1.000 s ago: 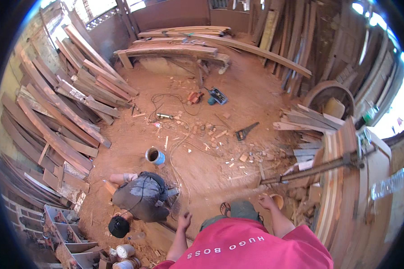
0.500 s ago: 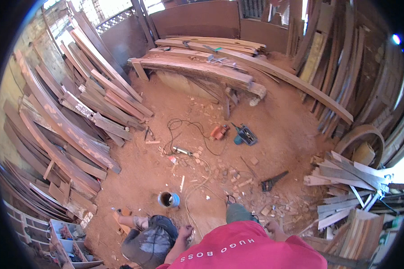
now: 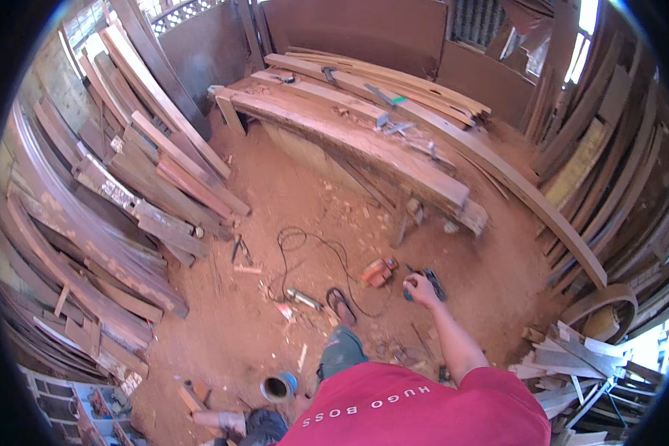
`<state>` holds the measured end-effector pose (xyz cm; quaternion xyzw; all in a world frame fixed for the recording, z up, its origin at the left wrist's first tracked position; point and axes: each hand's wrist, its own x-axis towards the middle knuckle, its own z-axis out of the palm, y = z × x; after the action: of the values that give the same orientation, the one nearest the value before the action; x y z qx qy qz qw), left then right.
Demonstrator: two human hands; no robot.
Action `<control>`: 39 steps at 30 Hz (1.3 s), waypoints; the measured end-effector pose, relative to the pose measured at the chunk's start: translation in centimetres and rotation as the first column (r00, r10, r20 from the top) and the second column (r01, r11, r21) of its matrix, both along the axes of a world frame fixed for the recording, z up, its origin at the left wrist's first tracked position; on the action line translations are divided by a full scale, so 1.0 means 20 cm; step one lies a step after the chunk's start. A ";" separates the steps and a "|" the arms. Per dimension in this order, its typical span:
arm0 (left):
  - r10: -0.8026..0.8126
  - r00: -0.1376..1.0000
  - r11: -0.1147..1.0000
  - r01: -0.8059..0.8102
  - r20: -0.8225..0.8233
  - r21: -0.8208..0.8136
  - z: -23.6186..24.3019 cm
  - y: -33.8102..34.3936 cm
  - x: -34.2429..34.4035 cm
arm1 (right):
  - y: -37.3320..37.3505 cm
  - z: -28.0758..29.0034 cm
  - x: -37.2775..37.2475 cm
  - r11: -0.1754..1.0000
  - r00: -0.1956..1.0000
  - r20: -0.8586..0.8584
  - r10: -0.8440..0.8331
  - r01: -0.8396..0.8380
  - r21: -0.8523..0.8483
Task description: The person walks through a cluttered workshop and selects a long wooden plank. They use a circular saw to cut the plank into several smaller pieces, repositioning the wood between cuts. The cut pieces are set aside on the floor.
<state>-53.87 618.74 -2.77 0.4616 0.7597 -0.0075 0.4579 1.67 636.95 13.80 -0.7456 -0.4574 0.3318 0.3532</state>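
Observation:
My right hand (image 3: 422, 290) reaches forward and down to the floor. Its fingers are closed around the body of a teal and dark power tool (image 3: 437, 287) with a flat base. Just left of that tool lies an orange power tool (image 3: 379, 272). My left hand (image 3: 302, 405) hangs low beside a blue bucket (image 3: 278, 387), partly covered by my red shirt; its fingers do not show clearly. My sandalled left foot (image 3: 340, 305) stands near a grey cylindrical tool (image 3: 305, 299) on the floor.
A heavy wooden bench (image 3: 349, 145) bears tools and long boards. Timber (image 3: 137, 189) leans along the left wall and planks (image 3: 587, 171) along the right. A black cord (image 3: 290, 236) loops across the dusty floor. Another person's limb (image 3: 219, 418) shows at lower left, by an open box (image 3: 100, 409).
I have stepped forward, and the bench looks nearer. My right hand has gone from beside my body out to the teal power tool. The other person now sits lower in the picture.

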 end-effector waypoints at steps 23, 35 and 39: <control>0.372 0.822 0.892 -0.445 0.431 0.080 0.65 4.17 0.74 | 2.72 -0.29 0.22 0.986 0.990 0.140 -0.015 0.038 -0.162; -0.020 0.885 0.927 -0.158 0.465 0.340 0.97 5.91 1.55 | 4.66 0.36 0.95 0.952 0.940 0.222 -0.260 0.211 0.224; -0.259 0.806 0.943 0.091 0.532 0.321 0.97 6.48 1.87 | 4.84 0.42 1.05 0.885 0.891 0.053 -0.451 0.439 0.155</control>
<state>-16.47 748.35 16.69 0.5714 0.5361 0.1947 0.5901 22.73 733.75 22.21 -0.8181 -0.3109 0.1763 0.4505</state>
